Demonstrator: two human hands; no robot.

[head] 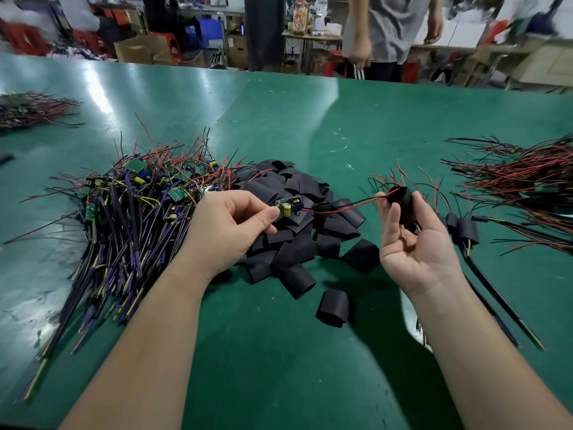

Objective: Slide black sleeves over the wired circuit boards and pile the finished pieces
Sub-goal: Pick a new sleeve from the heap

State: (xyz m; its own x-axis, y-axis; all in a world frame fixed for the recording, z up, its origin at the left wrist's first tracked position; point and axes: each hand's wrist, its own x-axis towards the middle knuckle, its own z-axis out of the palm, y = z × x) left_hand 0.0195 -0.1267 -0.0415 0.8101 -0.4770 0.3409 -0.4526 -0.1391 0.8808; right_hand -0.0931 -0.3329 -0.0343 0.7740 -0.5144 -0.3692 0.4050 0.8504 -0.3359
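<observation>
Threading is the step in hand: one board is being fed into one sleeve, leads first.

Just left of the left grip lies the heap of bare boards (139,197), wires tangled. The left hand (229,225) is closed in a pinch, thumb and forefinger holding the board (286,208) by its near end, so the board sticks out just past the fingertips, clear of the table (341,119). Under and beyond that grip is the heap of loose sleeves (294,237).

From the board the red and black leads (344,206) run right, slightly slack, to the other grip. There the right hand (412,243), palm up, holds the sleeve (403,198) between thumb and fingertips with its mouth turned toward the board. The leads reach that mouth and seem to enter it, but how far I cannot tell.

Board and sleeve are well apart. The next move likely calls for drawing the two hands together along the leads, keeping the mouth round so the board's corners do not catch. Right of that grip lies the finished pile (521,181), where the piece belongs afterward.
</observation>
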